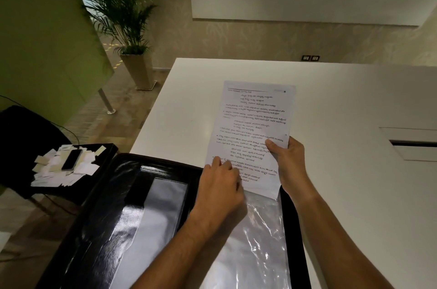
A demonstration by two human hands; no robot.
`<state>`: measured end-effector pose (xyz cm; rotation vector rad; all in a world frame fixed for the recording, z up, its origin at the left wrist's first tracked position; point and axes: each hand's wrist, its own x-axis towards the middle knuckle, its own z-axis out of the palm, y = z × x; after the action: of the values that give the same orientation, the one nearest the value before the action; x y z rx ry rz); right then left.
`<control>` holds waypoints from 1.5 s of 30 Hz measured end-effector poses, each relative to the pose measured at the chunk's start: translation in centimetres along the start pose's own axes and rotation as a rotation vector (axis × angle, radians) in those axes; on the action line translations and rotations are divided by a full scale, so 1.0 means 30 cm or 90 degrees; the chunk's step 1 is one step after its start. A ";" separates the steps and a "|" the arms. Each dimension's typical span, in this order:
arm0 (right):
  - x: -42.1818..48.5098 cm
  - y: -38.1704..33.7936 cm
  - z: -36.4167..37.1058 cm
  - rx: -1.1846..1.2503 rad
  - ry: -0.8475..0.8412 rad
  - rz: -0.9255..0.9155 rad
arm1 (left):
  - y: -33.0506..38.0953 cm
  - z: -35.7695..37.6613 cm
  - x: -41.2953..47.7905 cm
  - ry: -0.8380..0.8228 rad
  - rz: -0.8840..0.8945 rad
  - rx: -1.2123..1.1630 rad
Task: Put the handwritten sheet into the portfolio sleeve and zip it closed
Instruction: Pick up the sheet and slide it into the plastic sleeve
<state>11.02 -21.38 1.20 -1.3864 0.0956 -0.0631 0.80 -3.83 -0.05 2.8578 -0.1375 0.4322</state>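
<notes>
A white handwritten sheet (255, 123) lies lengthwise over the white table, its near end at the mouth of a clear plastic sleeve (260, 236). The sleeve belongs to a black portfolio (99, 217) lying open at the table's near left corner. My right hand (287, 163) pinches the sheet's right edge between thumb and fingers. My left hand (221, 184) rests on the sheet's lower left corner at the sleeve's opening; whether it grips paper or plastic I cannot tell. The sheet's bottom edge is partly hidden by my left hand.
The white table (354, 104) stretches far and right, with a cable slot (413, 144) at the right. A black chair (28, 137) at left bears a heap of paper slips (49, 172) and a phone (72, 159). A potted palm (132, 35) stands behind.
</notes>
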 end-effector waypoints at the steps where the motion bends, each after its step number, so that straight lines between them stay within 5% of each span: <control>1: 0.003 0.004 0.003 -0.004 -0.004 -0.003 | -0.015 -0.002 0.001 -0.006 -0.013 0.013; 14: -0.010 0.005 -0.027 0.051 0.000 0.020 | -0.177 0.007 -0.037 -0.033 -0.180 0.011; 38: 0.038 0.009 -0.020 -0.037 -0.073 -0.012 | -0.226 -0.003 -0.034 -0.023 -0.190 -0.127; 45: 0.031 0.013 0.005 -0.121 -0.065 -0.076 | -0.205 0.018 -0.045 -0.005 -0.241 -0.062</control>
<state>11.95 -21.26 0.82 -1.5824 -0.0681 -0.0835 0.46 2.04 -2.35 2.7021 0.3658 0.3248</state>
